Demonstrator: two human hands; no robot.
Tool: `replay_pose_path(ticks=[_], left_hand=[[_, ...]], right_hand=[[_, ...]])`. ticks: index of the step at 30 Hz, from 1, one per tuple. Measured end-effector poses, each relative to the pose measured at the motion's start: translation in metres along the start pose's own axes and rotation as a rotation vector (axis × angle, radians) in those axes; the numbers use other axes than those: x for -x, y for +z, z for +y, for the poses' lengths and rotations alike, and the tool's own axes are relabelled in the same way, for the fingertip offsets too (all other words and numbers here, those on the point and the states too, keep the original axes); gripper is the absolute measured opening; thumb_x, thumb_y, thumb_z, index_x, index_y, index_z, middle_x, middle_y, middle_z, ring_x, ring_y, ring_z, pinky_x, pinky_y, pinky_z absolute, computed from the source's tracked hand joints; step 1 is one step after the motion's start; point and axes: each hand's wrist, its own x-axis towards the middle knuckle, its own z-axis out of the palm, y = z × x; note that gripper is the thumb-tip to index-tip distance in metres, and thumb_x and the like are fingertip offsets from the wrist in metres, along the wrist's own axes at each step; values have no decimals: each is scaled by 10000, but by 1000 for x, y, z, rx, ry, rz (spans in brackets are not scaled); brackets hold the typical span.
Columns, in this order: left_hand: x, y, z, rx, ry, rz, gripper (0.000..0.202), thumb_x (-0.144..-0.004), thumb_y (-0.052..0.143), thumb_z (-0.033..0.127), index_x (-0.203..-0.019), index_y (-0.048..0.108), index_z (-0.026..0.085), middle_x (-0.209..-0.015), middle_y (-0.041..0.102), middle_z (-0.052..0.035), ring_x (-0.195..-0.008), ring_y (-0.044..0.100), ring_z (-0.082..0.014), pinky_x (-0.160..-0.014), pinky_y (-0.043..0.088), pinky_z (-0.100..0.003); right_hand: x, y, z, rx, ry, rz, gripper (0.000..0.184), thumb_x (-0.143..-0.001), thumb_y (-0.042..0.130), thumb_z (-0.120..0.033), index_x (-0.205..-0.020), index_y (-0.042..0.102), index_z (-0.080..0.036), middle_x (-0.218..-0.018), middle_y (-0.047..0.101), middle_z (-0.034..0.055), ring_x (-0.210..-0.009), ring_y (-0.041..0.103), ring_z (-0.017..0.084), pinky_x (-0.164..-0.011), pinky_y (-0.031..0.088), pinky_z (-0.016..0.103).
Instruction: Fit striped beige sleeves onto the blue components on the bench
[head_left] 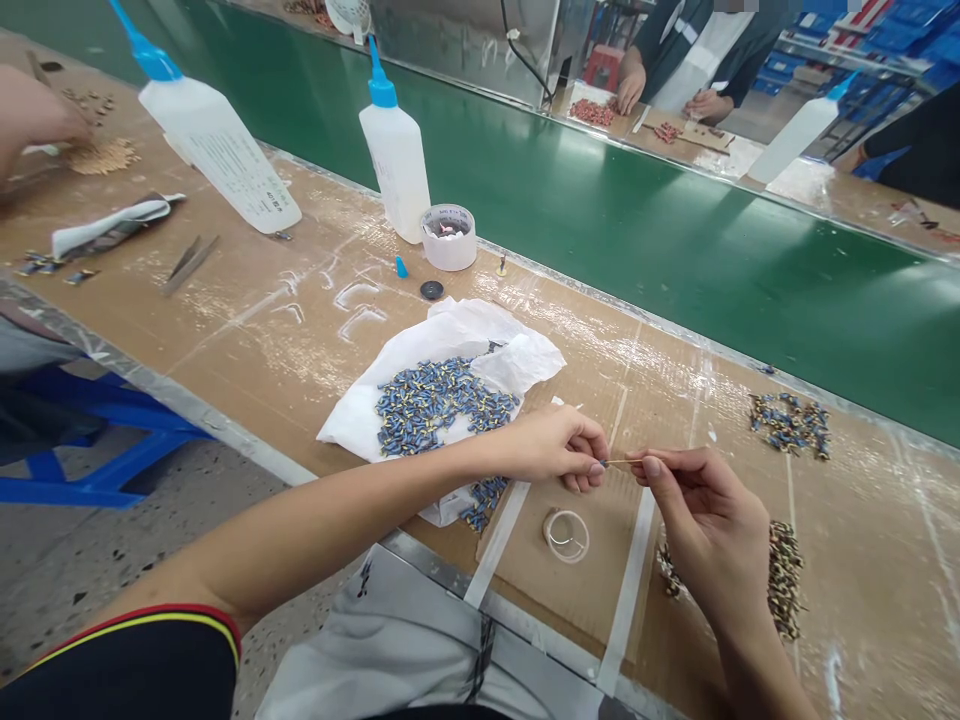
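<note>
My left hand [559, 445] is closed in a pinch on a small blue piece [604, 463], mostly covered by the fingertips. In my right hand [705, 510] a thin wooden stick [621, 461] is pinched between thumb and fingers, its tip at the blue piece. Below the hands stands a small clear round cup [566, 537] on a cardboard piece [525, 560] with white tape strips. Left of my hands, many small blue-and-yellow pieces [427, 405] lie on a white plastic sheet [360, 405], some under my left forearm. A pile of dark, gold-tinted pieces [785, 580] is partly behind my right hand.
Another blue cluster [791, 425] lies at right. Two white bottles with blue nozzles [225, 150] [396, 160], a tape roll [450, 240], a black disc [431, 290] and tweezers [191, 265] stand or lie leftward. Beyond runs a green belt [600, 210]; co-workers' hands [630, 92] are across it.
</note>
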Motion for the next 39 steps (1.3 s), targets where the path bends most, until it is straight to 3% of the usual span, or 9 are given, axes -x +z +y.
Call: replay_pose_path(ticks=[9, 11, 16, 21, 25, 29, 32, 35, 39], left_hand=[[1, 1, 1, -52, 21, 11, 38, -874, 567, 128, -901, 594, 123, -770, 690, -51, -704, 687, -134, -619, 545, -234], [2, 1, 3, -73, 24, 27, 43, -865, 571, 115, -900, 597, 120, -747, 688, -49, -690, 684, -132, -613, 543, -232], [6, 2, 11, -148, 21, 46, 85, -840, 564, 71, -892, 616, 115, -700, 682, -35, -640, 666, -122, -627, 540, -244], [7, -1, 15, -215, 48, 67, 120, -828, 555, 73, -904, 630, 126, -763, 687, -37, -682, 664, -127, -653, 530, -243], [5, -1, 14, -139, 19, 51, 95, -827, 555, 108, -897, 618, 119, -752, 688, -47, -662, 650, -130, -652, 530, -259], [4, -1, 11, -45, -27, 59, 83, -829, 567, 172, -892, 590, 123, -775, 689, -56, -633, 641, -128, -638, 538, -278], [4, -2, 10, -46, -35, 66, 91, -820, 573, 197, -877, 586, 128, -771, 685, -51, -638, 639, -129, -628, 529, -272], [5, -3, 12, -47, -40, 70, 105, -811, 566, 219, -866, 585, 132, -750, 676, -36, -632, 628, -123, -622, 518, -263], [7, -3, 12, -61, -51, 103, 129, -793, 555, 245, -863, 578, 139, -721, 665, -20, -609, 609, -118, -599, 499, -252]], right_hand=[[-3, -10, 0, 15, -17, -31, 75, -871, 656, -263, -927, 671, -215, -928, 724, 60, -835, 679, 183, -733, 532, 288], [-3, -16, -5, -55, -24, -142, 40, -880, 641, -237, -912, 661, -224, -926, 712, 54, -867, 664, 181, -721, 522, 270], [2, -12, -22, -110, -191, -600, 73, -888, 612, -166, -853, 642, -223, -925, 648, 37, -879, 620, 172, -785, 483, 297], [7, 7, -30, 4, -261, -681, 114, -899, 578, -143, -878, 662, -218, -950, 585, 37, -889, 580, 155, -784, 458, 279], [-5, -11, -25, 27, -196, -585, 158, -903, 590, -233, -1049, 648, -251, -1022, 629, 42, -916, 600, 168, -808, 471, 297], [-26, -63, 5, 318, 42, -224, 186, -912, 539, -333, -1023, 645, -227, -973, 683, 60, -822, 632, 198, -723, 481, 324], [-36, -91, 34, 537, 198, -198, 175, -867, 558, -321, -952, 662, -209, -870, 703, 61, -757, 640, 220, -699, 470, 348], [-40, -92, 49, 519, 204, -281, 152, -819, 566, -258, -923, 668, -213, -820, 696, 42, -756, 642, 217, -699, 469, 337], [-41, -75, 49, 505, 124, -229, 97, -768, 561, -185, -756, 655, -206, -712, 661, 24, -677, 621, 205, -633, 439, 312]])
